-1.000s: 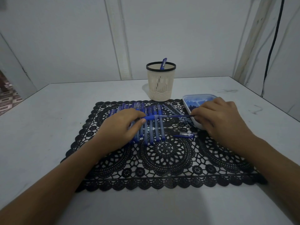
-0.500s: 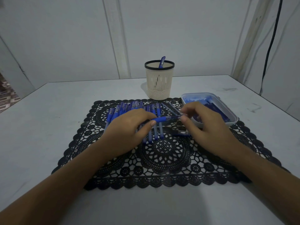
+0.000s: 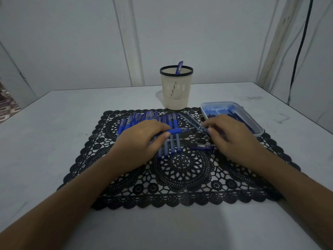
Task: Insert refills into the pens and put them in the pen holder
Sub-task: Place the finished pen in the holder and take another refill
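Head view: left hand (image 3: pixel 142 141) pinched blue plastic pen (image 3: pixel 175 131), level, just in front of cream slotted black-rimmed pen holder (image 3: pixel 176 89). Right hand (image 3: pixel 232 136) at pen's tip, fingers curled; pinching anything, could not tell. Best judged: pen kept steady, insertion straight, unforced.

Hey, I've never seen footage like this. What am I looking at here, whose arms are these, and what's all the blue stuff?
No machine here: a person's two bare hands, filmed by a head-worn camera looking down at a table. On a black lace mat lies a row of blue pens; a tray of blue parts sits right, a pen holder with one pen behind. The left hand grips another pen; the right hand is near its tip; whether its fingers pinch anything is unclear.
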Motion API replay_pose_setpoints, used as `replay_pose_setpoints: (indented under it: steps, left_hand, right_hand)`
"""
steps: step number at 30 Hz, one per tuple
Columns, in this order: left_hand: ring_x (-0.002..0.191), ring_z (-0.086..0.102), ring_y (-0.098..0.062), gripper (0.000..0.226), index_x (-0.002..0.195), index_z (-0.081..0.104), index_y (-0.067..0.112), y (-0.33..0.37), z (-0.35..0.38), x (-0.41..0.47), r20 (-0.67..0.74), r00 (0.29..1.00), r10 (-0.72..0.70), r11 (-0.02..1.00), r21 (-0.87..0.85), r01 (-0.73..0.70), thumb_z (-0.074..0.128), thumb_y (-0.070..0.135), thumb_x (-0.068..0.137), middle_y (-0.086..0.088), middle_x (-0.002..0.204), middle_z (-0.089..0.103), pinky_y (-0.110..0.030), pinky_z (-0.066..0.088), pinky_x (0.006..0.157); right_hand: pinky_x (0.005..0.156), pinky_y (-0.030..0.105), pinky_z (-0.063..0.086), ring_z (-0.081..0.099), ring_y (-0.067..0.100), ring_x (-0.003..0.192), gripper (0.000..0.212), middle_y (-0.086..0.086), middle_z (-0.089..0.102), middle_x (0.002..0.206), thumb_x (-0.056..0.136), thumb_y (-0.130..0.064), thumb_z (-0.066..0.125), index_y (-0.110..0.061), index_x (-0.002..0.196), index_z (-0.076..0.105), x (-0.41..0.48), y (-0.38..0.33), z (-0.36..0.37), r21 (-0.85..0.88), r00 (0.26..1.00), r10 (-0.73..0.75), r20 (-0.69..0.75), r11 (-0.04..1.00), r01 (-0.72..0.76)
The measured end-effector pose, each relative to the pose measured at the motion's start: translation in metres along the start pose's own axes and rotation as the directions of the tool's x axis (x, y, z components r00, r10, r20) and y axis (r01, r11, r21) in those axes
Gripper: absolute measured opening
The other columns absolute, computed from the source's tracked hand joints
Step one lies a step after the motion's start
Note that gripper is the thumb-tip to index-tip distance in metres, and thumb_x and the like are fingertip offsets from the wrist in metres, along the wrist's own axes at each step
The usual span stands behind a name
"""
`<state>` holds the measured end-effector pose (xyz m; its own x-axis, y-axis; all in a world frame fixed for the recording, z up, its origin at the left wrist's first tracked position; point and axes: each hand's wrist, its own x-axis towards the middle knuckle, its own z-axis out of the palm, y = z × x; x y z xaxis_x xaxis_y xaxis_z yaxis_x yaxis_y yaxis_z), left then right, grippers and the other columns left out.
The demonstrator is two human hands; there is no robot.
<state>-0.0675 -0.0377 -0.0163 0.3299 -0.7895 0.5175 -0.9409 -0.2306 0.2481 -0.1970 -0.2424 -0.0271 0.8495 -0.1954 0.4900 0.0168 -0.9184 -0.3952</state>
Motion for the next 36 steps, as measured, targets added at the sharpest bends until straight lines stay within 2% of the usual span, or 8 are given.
replay_pose_setpoints:
  steps: [5, 8, 16, 18, 21, 25, 28, 36]
  left_hand:
    - [0.078, 0.044, 0.003, 0.043, 0.109, 0.061, 0.022, -0.001, 0.0, 0.0, 0.007, 1.0, -0.019, 1.0, 0.013, 0.018, 0.031, 0.046, 0.089, 0.023, 0.08, 0.048, -0.014, 0.038, 0.069]
    - [0.078, 0.044, 0.003, 0.043, 0.109, 0.061, 0.022, -0.002, 0.0, 0.0, 0.003, 1.0, -0.026, 1.0, 0.018, 0.026, 0.031, 0.046, 0.089, 0.023, 0.082, 0.048, -0.013, 0.037, 0.069]
    - [0.076, 0.042, 0.003, 0.042, 0.107, 0.062, 0.021, -0.002, 0.0, -0.001, 0.006, 1.0, -0.017, 1.0, 0.025, 0.017, 0.032, 0.044, 0.09, 0.019, 0.08, 0.049, -0.01, 0.033, 0.066]
    - [0.076, 0.042, 0.003, 0.042, 0.107, 0.062, 0.021, -0.001, 0.0, -0.001, 0.0, 1.0, -0.017, 1.0, 0.027, 0.017, 0.032, 0.044, 0.09, 0.02, 0.079, 0.048, -0.01, 0.033, 0.066]
    - [0.077, 0.042, 0.004, 0.042, 0.107, 0.062, 0.022, -0.001, 0.0, 0.0, 0.003, 1.0, -0.011, 1.0, 0.023, 0.011, 0.031, 0.045, 0.09, 0.022, 0.079, 0.047, -0.009, 0.033, 0.067]
    - [0.079, 0.04, 0.005, 0.042, 0.108, 0.062, 0.021, 0.0, 0.001, 0.0, 0.002, 1.0, 0.005, 1.0, 0.011, -0.005, 0.032, 0.044, 0.09, 0.027, 0.078, 0.044, -0.01, 0.033, 0.068]
    - [0.079, 0.04, 0.006, 0.041, 0.107, 0.062, 0.02, 0.001, 0.0, 0.001, -0.007, 1.0, 0.019, 1.0, 0.009, -0.019, 0.032, 0.043, 0.09, 0.028, 0.079, 0.043, -0.009, 0.033, 0.068]
    - [0.077, 0.041, 0.014, 0.036, 0.106, 0.063, 0.018, 0.008, 0.002, -0.001, -0.017, 0.997, 0.076, 0.997, 0.0, -0.076, 0.037, 0.038, 0.092, 0.029, 0.078, 0.042, -0.001, 0.031, 0.075]
  right_hand:
    - [0.066, 0.033, 0.026, 0.045, 0.014, 0.081, 0.021, -0.005, 0.057, 0.086, 0.082, -0.023, 0.054, -0.027, 0.093, 0.071, -0.005, 0.002, 0.003, -0.29, 0.98, -0.154, 0.123, 0.939, 0.184]
    - [0.069, 0.033, 0.025, 0.041, 0.01, 0.084, 0.034, -0.008, 0.055, 0.089, 0.08, -0.038, 0.037, -0.031, 0.095, 0.067, -0.005, -0.003, -0.002, -0.256, 0.978, -0.15, 0.142, 0.949, 0.183]
    - [0.07, 0.028, 0.026, 0.035, 0.003, 0.083, 0.031, -0.017, 0.047, 0.089, 0.082, -0.05, 0.041, -0.035, 0.095, 0.065, -0.008, -0.008, 0.003, -0.22, 0.932, -0.259, 0.253, 0.923, 0.316]
    - [0.069, 0.026, 0.031, 0.042, 0.002, 0.082, 0.023, -0.016, 0.054, 0.089, 0.084, -0.043, 0.048, -0.032, 0.094, 0.065, -0.007, -0.01, 0.003, -0.156, 0.945, -0.257, 0.202, 0.944, 0.291]
    - [0.063, 0.009, 0.04, 0.054, -0.005, 0.073, 0.012, -0.015, 0.059, 0.079, 0.084, -0.015, 0.063, -0.025, 0.09, 0.065, -0.006, -0.018, -0.002, 0.222, 0.993, -0.088, 0.077, 0.973, 0.069]
    - [0.072, 0.028, 0.053, 0.062, 0.008, 0.078, 0.015, -0.002, 0.064, 0.08, 0.082, -0.009, 0.064, -0.023, 0.088, 0.065, -0.004, -0.023, -0.005, 0.54, 0.995, 0.096, 0.037, 0.836, -0.101]
    - [0.078, 0.04, 0.053, 0.064, 0.017, 0.084, 0.014, 0.0, 0.066, 0.084, 0.081, -0.011, 0.064, -0.024, 0.088, 0.064, -0.004, -0.025, -0.004, 0.583, 0.992, 0.127, 0.011, 0.805, -0.11]
    - [0.068, 0.03, 0.049, 0.058, 0.005, 0.073, 0.019, -0.008, 0.064, 0.079, 0.082, -0.008, 0.065, -0.027, 0.088, 0.066, -0.005, -0.028, -0.002, 0.53, 0.996, 0.088, 0.022, 0.843, -0.086]
